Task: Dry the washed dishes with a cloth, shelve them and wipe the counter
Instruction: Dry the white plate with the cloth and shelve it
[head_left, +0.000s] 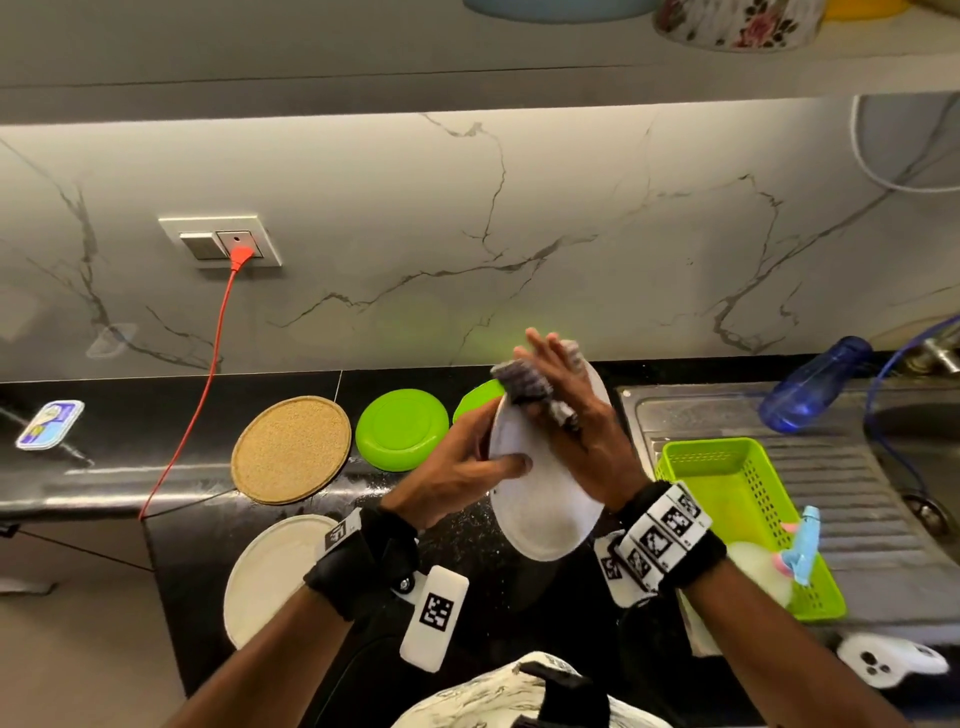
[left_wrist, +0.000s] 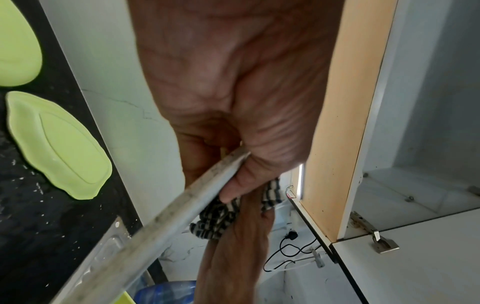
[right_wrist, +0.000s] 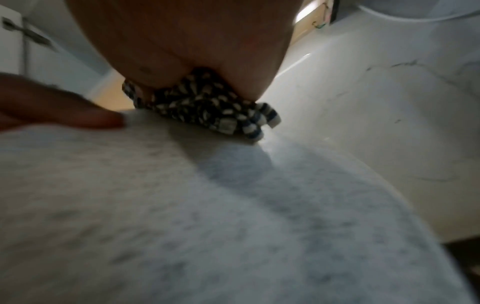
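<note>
drying | my left hand (head_left: 467, 467) pinches white plate (head_left: 545, 499) rim, plate tilted above tabletop (head_left: 467, 525) | my right hand (head_left: 571, 410) flat, fingers spread, presses cloth (head_left: 524, 384) on plate's far face

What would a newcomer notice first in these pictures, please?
At centre, the left hand holds a white plate tilted above the black counter while the right hand presses a striped cloth against it. Behind, two green lids and a cork mat lie flat.

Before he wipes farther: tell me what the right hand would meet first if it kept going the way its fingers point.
Probably the marble backsplash. The right hand presses the striped cloth on the white plate, fingers pointing past its far rim toward the wall; depth is unclear.
</note>
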